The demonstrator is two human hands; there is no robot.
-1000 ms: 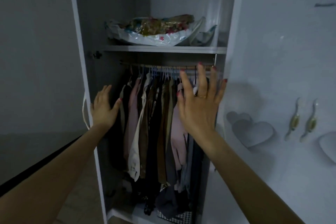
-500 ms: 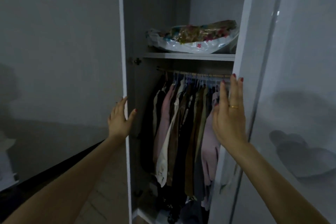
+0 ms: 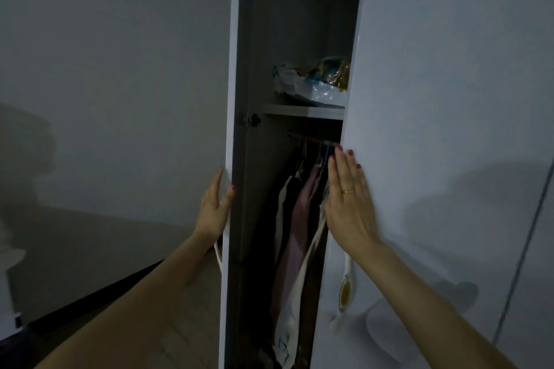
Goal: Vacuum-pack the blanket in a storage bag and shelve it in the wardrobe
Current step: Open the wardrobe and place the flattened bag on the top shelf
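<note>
- Left door [image 3: 120,99]: a pale panel filling the view from 8 to 11 o'clock; its near edge stands upright just left of centre.
- Left hand [image 3: 213,207]: at 8 o'clock of centre, the grip released, fingers straight and flat against the outer face of the left door at its edge, thumb lying along that edge.
- Wardrobe [image 3: 254,39] opening: a narrow dark gap between the two doors, running from 12 to 6 o'clock.
- Storage bag [image 3: 311,81]: clear plastic with the colourful blanket [image 3: 334,70] inside, lying on the shelf [image 3: 302,111] at 1 o'clock of centre; its right part is hidden behind the right door [image 3: 449,69].
- Hanging clothes [image 3: 296,219]: pale, pink and dark garments on a rail [image 3: 311,139] directly below the shelf.
- Right hand [image 3: 347,201]: at 4 o'clock of centre, the grip released, palm and straight fingers pressed flat on the right door near its inner edge; a ring sits on one finger.
- Handle [image 3: 346,287]: a pale and gold fitting on the right door, at 6 o'clock of the right hand.
</note>
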